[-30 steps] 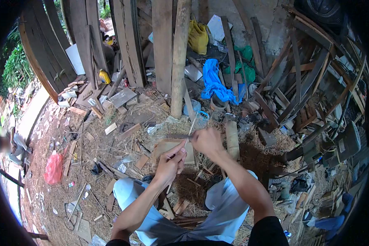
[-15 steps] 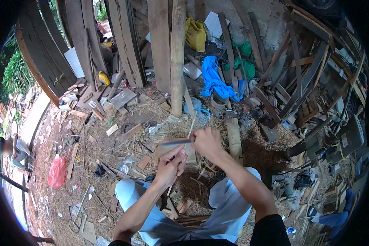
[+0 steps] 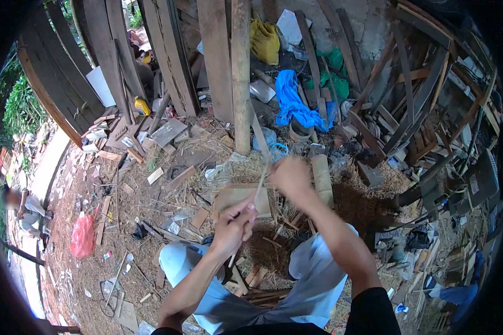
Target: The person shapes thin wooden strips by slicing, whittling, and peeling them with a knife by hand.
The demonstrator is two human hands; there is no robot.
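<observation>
My left hand [image 3: 233, 228] is closed around a thin pale stick [image 3: 261, 183], which slants up and away from it; its lower end shows beneath the hand. My right hand [image 3: 292, 180], smeared by motion, is closed beside the stick's upper part. A knife blade shows at this hand in the earlier frame, but now the blade is too blurred to make out. Below the hands, a flat wooden block [image 3: 226, 200] lies on the ground in front of my knees.
A bamboo post [image 3: 241, 84] stands ahead, beside leaning planks [image 3: 213, 61]. A blue cloth [image 3: 290, 100] and a yellow sack [image 3: 264, 42] lie behind. A red plastic bag [image 3: 82, 237] is at left, near another person [image 3: 31, 212]. Wood scraps litter the ground.
My right hand has moved outward along the stick, away from my left hand. The blade, seen across the stick before, is no longer distinct. My left hand keeps its grip.
</observation>
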